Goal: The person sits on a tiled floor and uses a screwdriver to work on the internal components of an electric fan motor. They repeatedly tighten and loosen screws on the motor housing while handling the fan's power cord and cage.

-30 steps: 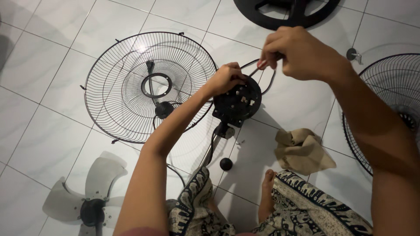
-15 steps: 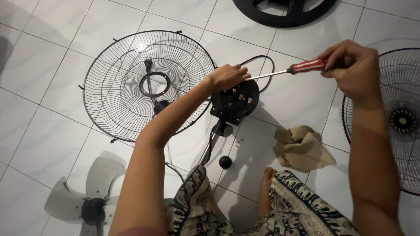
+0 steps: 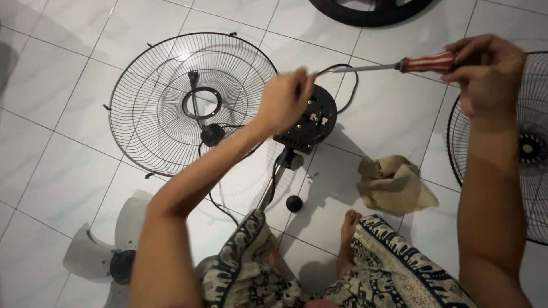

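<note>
So the person's sitting on a white tiled floor [image 3: 51,188] with a taken-apart pedestal fan spread all around. The right hand [image 3: 488,74] is wrapped around a screwdriver [image 3: 394,65] with a red and white striped handle, held up off to the right, roughly level, with the metal shaft pointing left toward the other hand. The left hand [image 3: 283,101] is up just above the black fan motor housing [image 3: 308,121], fingers pinched together close to the screwdriver's tip; can't really tell if there's something tiny between them or not.

The motor housing sits on top of its metal pole [image 3: 273,185], right in front of the person, with a black cable [image 3: 347,85] looping behind it. A small black knob [image 3: 294,203] lies on the floor near the pole.

Left of the motor there's a round wire fan guard [image 3: 154,102] lying flat. Another wire guard [image 3: 528,148] is at the right edge, partly behind the right arm. Grey fan blades [image 3: 100,251] sit at the bottom left. A crumpled tan cloth [image 3: 397,185] lies on the tiles between the motor and the right-hand guard, and a black round base [image 3: 371,10] peeks in at the top. One bare foot [image 3: 348,228] sticks out from patterned fabric near the cloth.
</note>
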